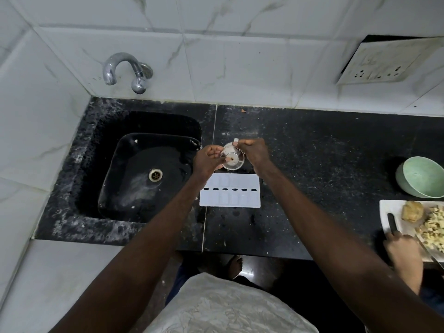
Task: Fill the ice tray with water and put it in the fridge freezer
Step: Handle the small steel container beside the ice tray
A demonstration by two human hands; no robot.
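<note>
We note a black stone counter under white wall tiles, with a black sink and a tap to the left. The white ice tray lies flat on the counter just right of the sink. Both hands are above its far edge: the left hand and the right hand each grip a tilted steel cup between them. At far right are a green bowl and another person's hand at a chopping board.
</note>
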